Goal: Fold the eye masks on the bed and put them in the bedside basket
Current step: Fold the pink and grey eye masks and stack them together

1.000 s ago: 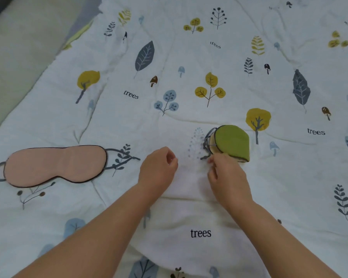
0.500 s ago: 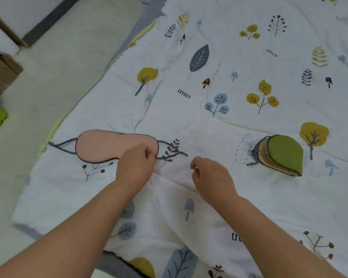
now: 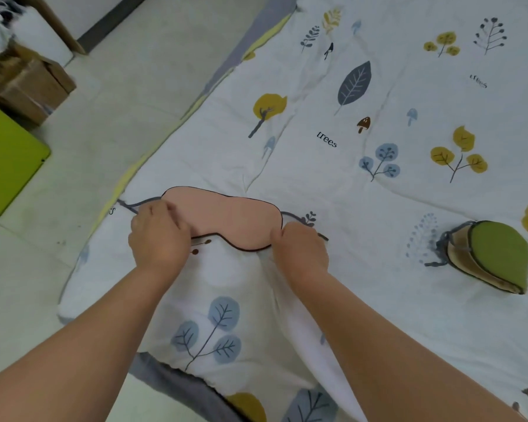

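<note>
A pink eye mask [image 3: 226, 219] with dark piping lies flat and unfolded on the white tree-print quilt [image 3: 363, 184], near the bed's left edge. My left hand [image 3: 157, 236] pinches its left end, covering that end. My right hand [image 3: 301, 248] pinches its right end, where the grey strap comes out. A green eye mask [image 3: 497, 257], folded in half with its grey strap bunched at its left, rests on the quilt to the right, away from both hands.
Pale tiled floor [image 3: 83, 153] runs along the bed's left side. A lime-green flat-topped object [image 3: 6, 159] sits at the far left, with cardboard boxes [image 3: 28, 83] behind it. A grey sheet edge [image 3: 177, 388] shows under the quilt near me.
Both hands left the folded green mask and moved left to the pink mask. They now grip its two ends. The view has swung left, showing more floor.
</note>
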`<state>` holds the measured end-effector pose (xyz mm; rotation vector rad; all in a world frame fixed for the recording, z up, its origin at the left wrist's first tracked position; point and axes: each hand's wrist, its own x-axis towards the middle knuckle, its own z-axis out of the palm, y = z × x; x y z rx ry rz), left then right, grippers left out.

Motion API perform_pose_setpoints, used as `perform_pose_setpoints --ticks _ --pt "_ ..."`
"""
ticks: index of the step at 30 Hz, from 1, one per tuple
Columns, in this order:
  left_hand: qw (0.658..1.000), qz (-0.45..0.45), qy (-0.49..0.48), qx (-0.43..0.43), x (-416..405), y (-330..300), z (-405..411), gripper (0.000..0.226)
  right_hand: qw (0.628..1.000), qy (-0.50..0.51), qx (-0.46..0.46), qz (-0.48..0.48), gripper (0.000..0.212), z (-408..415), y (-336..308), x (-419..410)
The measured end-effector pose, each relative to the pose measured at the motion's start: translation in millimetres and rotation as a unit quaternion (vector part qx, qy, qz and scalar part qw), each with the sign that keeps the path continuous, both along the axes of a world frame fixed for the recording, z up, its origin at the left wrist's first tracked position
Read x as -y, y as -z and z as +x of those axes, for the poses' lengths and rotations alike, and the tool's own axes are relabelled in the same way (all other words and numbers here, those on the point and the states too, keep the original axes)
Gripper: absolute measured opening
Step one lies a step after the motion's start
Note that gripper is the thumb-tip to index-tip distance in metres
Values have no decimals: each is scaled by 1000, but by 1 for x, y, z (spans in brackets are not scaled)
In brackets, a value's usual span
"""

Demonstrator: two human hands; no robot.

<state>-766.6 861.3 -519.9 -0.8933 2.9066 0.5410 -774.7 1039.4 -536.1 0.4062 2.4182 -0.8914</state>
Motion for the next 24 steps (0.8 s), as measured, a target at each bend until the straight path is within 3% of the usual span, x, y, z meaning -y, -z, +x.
perform_pose_setpoints --ticks 5,9,14,17,24 --pt "999 29 -28 17 3 6 -10 36 998 9 62 -26 35 -4 5 8" --pt "999 20 -48 5 3 7 -16 36 988 100 59 -104 38 -4 18 6" --pt "996 39 -46 -69 -9 4 -19 25 963 208 -29 -169 33 0 16 -4" --pt "989 104 -18 -102 -28 0 -18 25 935 278 -86 -203 25 0 7 -21" --pt "964 247 47 -83 -94 2 -12 40 901 347 -198 -172 21 12 -4 -88"
